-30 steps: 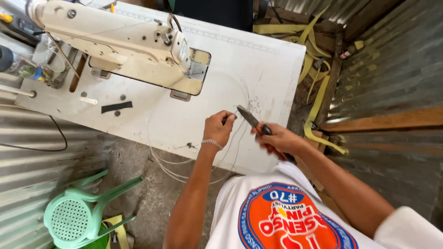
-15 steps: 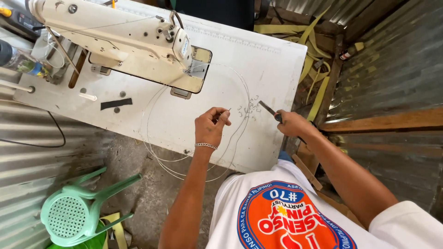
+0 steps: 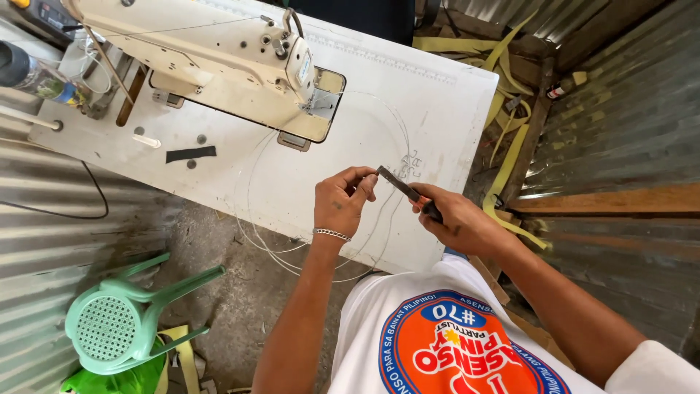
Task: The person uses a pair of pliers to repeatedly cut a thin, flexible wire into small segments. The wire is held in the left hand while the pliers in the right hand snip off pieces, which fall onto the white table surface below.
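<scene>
- My right hand (image 3: 461, 221) is closed tight around the handle of a slim dark tool (image 3: 408, 192), a knife or small file by its look, with the blade slanting up and left so its tip comes to my other hand.
- My left hand (image 3: 341, 203) has thumb and forefinger pinched nearly shut right at the blade tip; I seem to hold the thin clear line (image 3: 386, 211) there, though the pinch itself is too small to be sure of.
- The line runs in loose loops across the white table (image 3: 445, 95) and droops off its near edge, slack enough that I can work one spot.
- The cream sewing machine (image 3: 219, 58) sits at the far left of the table, apart from my hands.
- A green plastic stool (image 3: 120, 321) lies tipped on the ground, near left.
</scene>
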